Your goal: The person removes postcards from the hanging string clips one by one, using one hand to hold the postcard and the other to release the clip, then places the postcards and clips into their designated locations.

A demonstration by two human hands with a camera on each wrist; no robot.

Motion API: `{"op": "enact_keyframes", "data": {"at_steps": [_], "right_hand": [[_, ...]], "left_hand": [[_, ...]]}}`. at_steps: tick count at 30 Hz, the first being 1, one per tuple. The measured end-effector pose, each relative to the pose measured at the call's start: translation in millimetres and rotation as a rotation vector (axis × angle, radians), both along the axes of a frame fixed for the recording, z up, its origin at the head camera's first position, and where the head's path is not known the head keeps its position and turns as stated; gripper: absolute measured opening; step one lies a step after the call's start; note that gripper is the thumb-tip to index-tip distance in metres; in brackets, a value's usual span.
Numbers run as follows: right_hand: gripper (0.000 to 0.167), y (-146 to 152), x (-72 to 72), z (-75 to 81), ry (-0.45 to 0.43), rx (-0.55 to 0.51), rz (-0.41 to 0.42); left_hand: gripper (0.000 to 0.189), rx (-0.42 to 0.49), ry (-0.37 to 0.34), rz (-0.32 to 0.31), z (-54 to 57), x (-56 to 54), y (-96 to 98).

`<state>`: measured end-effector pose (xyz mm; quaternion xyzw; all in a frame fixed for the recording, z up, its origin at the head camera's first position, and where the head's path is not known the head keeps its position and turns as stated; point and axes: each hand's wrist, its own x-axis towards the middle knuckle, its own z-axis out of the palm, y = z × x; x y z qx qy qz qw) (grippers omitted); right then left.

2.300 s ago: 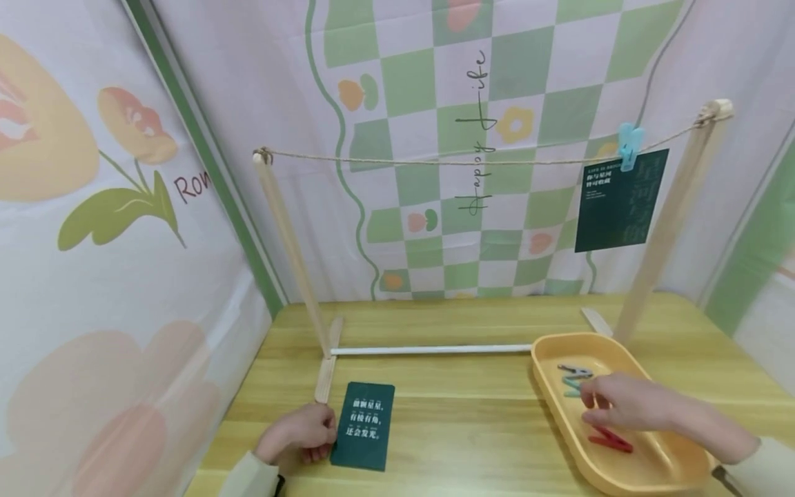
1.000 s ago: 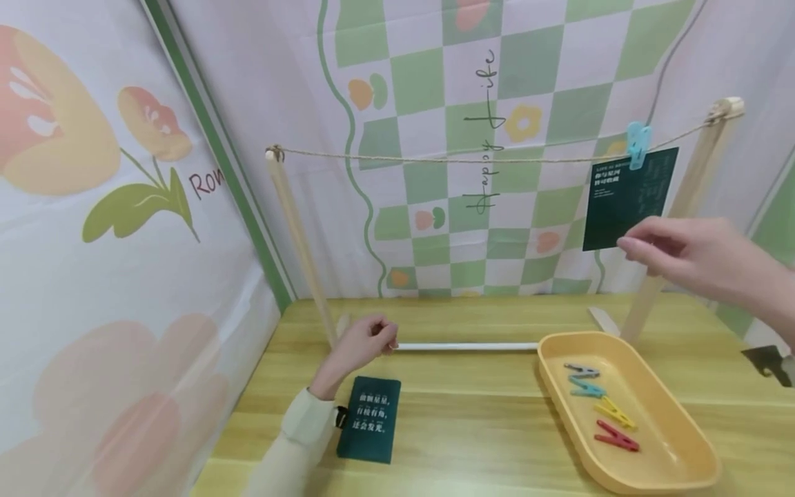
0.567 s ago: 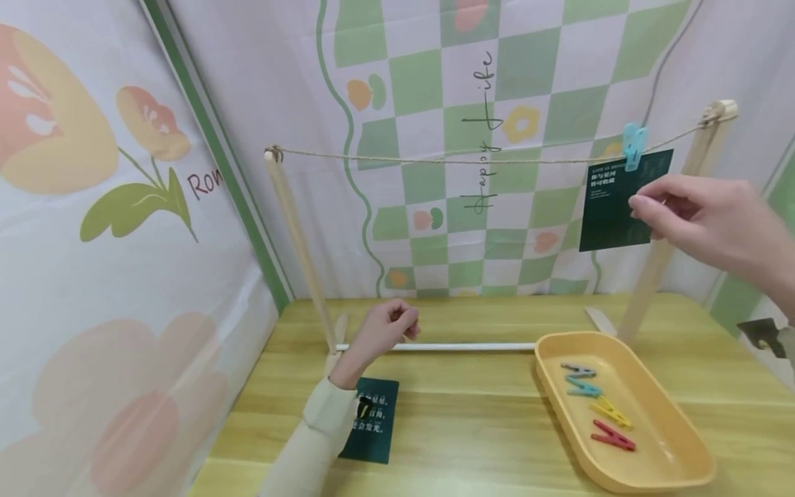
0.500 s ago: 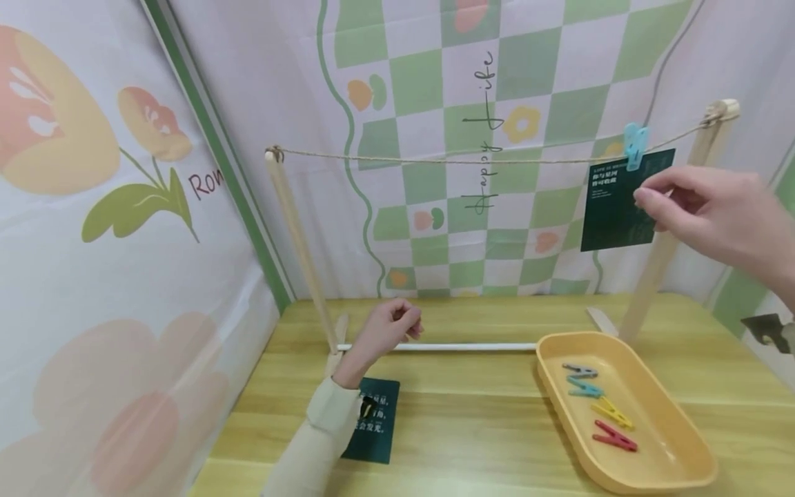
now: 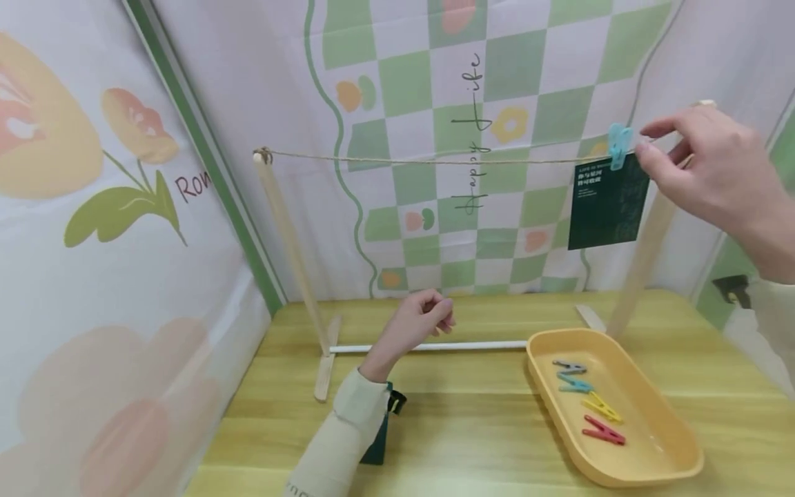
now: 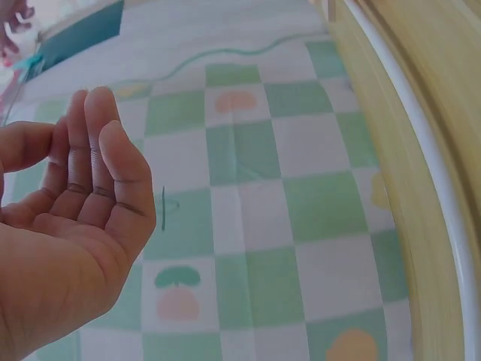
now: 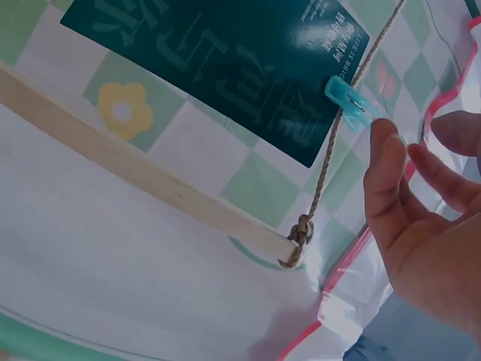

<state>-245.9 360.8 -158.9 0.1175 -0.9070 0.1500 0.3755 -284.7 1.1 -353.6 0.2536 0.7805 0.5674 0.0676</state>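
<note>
A dark green card point(image 5: 602, 203) hangs from a twine line point(image 5: 435, 162), held by a light blue clothespin point(image 5: 619, 146). My right hand point(image 5: 720, 162) is raised right beside this clothespin, thumb and fingers apart. In the right wrist view its fingertips overlap the end of the clothespin point(image 7: 347, 101). My left hand point(image 5: 416, 321) hovers over the white rod point(image 5: 484, 345), fingers loosely curled around nothing. Below its wrist a second dark green card point(image 5: 377, 442) lies on the table, mostly hidden by the sleeve.
A yellow tray point(image 5: 671, 442) stands at right, containing grey point(image 5: 570, 366), blue point(image 5: 574, 383), yellow point(image 5: 602, 407) and red point(image 5: 604, 431) clothespins. Wooden posts stand left point(image 5: 292, 255) and right point(image 5: 646, 255), with the twine tied to their tops. A patterned cloth point(image 5: 404, 228) hangs behind.
My right hand has risen from over the tray to the clothespin on the line. The left hand has left the lower card's side and moved up and right, its sleeve now covering that card.
</note>
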Motion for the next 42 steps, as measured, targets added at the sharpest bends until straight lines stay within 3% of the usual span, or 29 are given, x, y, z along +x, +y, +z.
{"op": "enact_keyframes", "data": {"at_steps": [3,7,16,22,30,34,42], "right_hand": [[0.041,-0.1,-5.2,-0.4,0.013,-0.009,0.007],[0.047,4.5,-9.1,3.2,-0.044,-0.044,0.002],[0.059,4.9,-23.7,7.2,-0.262,-0.141,0.079],[0.059,6.3,-29.2,7.6,-0.318,-0.215,0.127],[0.057,5.0,-37.2,12.2,-0.336,-0.294,0.210],[0.057,3.0,-39.0,13.4,-0.357,-0.332,0.202],[0.053,5.1,-43.2,13.2,-0.340,-0.425,0.191]], "left_hand": [[0.029,-0.001,-0.012,-0.037,2.5,-0.7,12.4],[0.029,0.038,-0.024,-0.086,5.6,-4.0,31.3],[0.022,0.117,-0.063,-0.074,15.3,-4.2,58.2],[0.021,0.143,-0.080,-0.074,18.8,-4.8,73.2],[0.026,0.169,-0.071,-0.029,21.4,-8.6,88.7],[0.032,0.185,-0.068,-0.003,26.1,-9.8,100.7],[0.035,0.105,-0.034,0.006,36.0,-10.3,120.3]]}}
